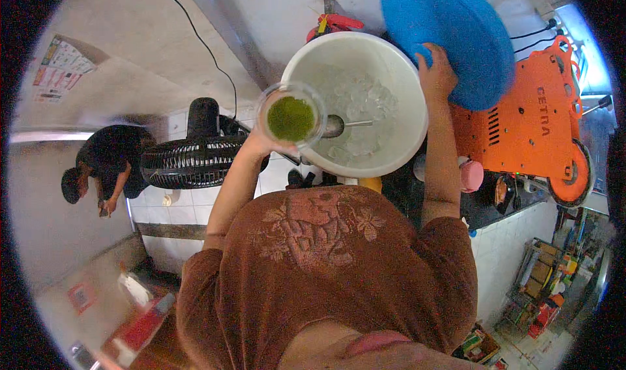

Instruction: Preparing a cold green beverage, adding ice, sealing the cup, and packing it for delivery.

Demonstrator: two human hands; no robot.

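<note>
My left hand (279, 147) is wrapped around a clear plastic cup (264, 108) holding a green drink (291, 119). The cup stands out over the left rim of a large white bucket (293, 59). Ice pieces (364, 98) lie inside the bucket, along with a metal scoop (334, 126) whose handle points right; the cup partly covers the scoop's near end. At the bucket's right side, my right hand (438, 76) grips the edge of a round blue plastic lid (469, 42), which is tilted up beside the opening.
A black fan (195, 162) stands left of the bucket. An orange machine (523, 120) is at the right, with a pink container (472, 176) near it on a dark counter (513, 213). Further left, a person (115, 162) in dark clothing bends forward. Red-handled tool (342, 23) hangs behind the bucket.
</note>
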